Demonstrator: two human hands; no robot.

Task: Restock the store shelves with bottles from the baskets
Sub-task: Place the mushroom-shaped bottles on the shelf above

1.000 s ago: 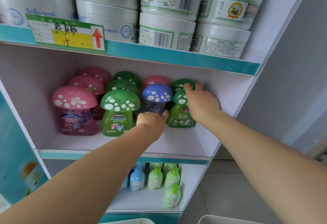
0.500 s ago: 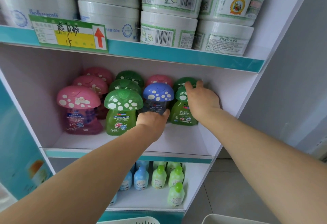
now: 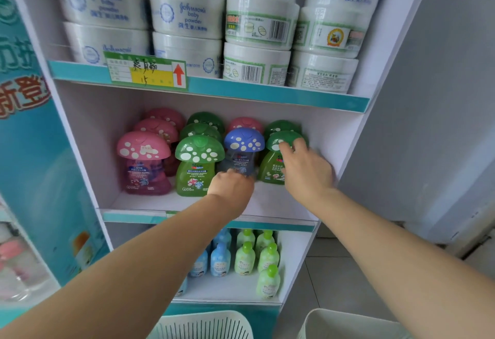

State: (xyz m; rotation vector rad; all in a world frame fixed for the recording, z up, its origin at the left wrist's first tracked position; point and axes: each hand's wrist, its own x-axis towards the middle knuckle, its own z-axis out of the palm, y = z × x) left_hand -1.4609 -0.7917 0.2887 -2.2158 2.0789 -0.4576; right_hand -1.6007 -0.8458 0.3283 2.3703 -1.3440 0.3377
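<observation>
Steadying stock at centre frame on the middle shelf (image 3: 150,202), left hand (image 3: 231,191) curled round the foot of the blue-capped mushroom bottle (image 3: 242,148), right hand (image 3: 305,170) clasping the neighbouring green-capped mushroom bottle (image 3: 273,156); probably liquid-heavy, glossy and top-heavy, best gripped at the narrow body beneath the cap.

Head camera faces forward, slightly down, near shelves (image 3: 267,94).

The shelf unit (image 3: 345,148) has three levels. Top: stacked white tubs (image 3: 187,12). Middle: mushroom bottles (image 3: 197,167) in rows. Bottom: small bottles (image 3: 245,258).
</observation>
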